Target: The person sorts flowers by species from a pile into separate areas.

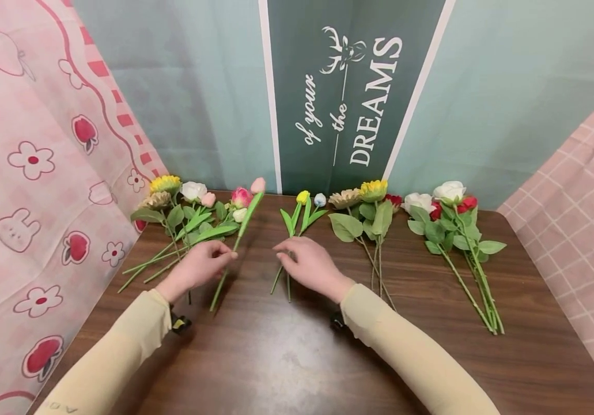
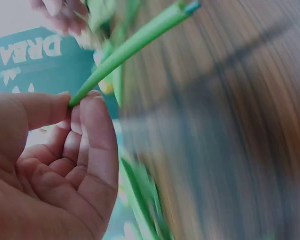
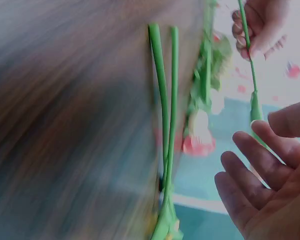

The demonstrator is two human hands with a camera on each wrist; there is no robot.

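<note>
Pink tulip (image 1: 257, 185) was tilted above the table (image 1: 297, 357), its stem pinched between the thumb and fingertips of the left hand (image 1: 200, 265). The right hand (image 1: 314, 267), fingers relaxed and spread, held nothing near the yellow tulip (image 1: 303, 197) and pale-blue tulip (image 1: 320, 200). Placing one stem seemed the step; the next move called for a light, steady pinch. Only the right wrist view showed the empty palm.

A green stem (image 2: 130, 50) is pinched at nine o'clock by the left hand (image 2: 60, 170), its end seen near one. Blurred counter (image 2: 240, 140) is shown at three, blurred green leaves (image 2: 140, 200) at six, lettered cloth (image 2: 65, 65) at ten.
</note>
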